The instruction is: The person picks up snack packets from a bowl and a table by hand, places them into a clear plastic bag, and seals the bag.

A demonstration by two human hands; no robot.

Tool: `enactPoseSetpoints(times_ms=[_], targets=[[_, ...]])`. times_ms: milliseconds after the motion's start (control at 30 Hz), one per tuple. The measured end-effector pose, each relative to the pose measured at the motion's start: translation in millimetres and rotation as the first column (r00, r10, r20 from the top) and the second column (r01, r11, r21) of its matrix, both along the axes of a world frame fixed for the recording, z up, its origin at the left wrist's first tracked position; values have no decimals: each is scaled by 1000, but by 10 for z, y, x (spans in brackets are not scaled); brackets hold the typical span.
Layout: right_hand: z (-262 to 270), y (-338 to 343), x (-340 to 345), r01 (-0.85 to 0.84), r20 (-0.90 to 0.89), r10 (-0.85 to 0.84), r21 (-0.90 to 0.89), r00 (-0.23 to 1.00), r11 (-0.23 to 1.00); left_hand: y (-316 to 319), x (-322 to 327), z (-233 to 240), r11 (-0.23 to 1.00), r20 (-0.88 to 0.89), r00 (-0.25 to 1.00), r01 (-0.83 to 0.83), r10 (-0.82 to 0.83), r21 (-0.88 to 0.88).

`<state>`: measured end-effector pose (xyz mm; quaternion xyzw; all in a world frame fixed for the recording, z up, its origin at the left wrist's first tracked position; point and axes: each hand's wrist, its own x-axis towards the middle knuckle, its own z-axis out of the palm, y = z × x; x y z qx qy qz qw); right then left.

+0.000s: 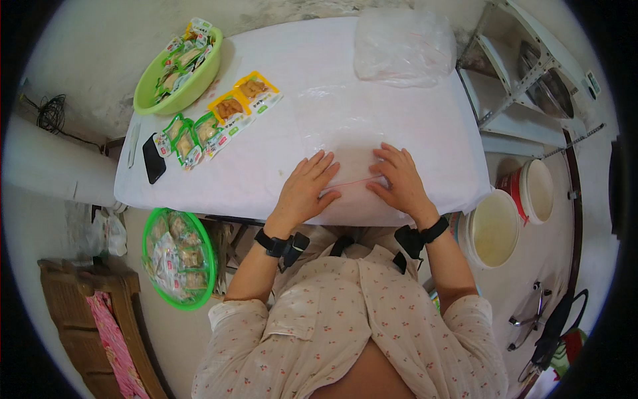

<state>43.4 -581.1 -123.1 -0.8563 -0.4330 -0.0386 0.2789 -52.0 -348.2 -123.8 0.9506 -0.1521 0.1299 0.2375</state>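
A clear plastic zip bag [344, 119] lies flat on the white-covered table, its red closure line running between my hands. My left hand [310, 187] rests at the left end of that line, fingers spread. On the other side, my right hand [398, 178] touches the bag near the line's right end, its fingers bent and apart. Neither hand visibly grasps anything. Left of the bag, small food packets with yellow edges [229, 107] and packets with green edges [184, 143] lie in a slanting row. A stack of clear plastic bags [404, 50] sits at the table's back right.
A light green basin [214, 65] of packets stands at the back left, and a black phone [154, 158] lies near the left edge. Below that edge is a green basket [212, 269] with bagged packets. Buckets [493, 229] and a metal shelf [518, 95] stand at right.
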Motion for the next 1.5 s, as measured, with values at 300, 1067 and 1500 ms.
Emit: enactPoseSetpoints(times_ms=[300,1067,1500], targets=[[13,134,2,-34,133,-6,301,991,953,-11,2,-4,993,10,998,-67,68,-93],[219,437,-304,-262,-122,330,385,936,885,14,-88,81,991,-49,992,-108,112,82],[7,256,963,330,41,-337,-347,941,878,66,-71,-5,981,-54,996,-55,66,184]])
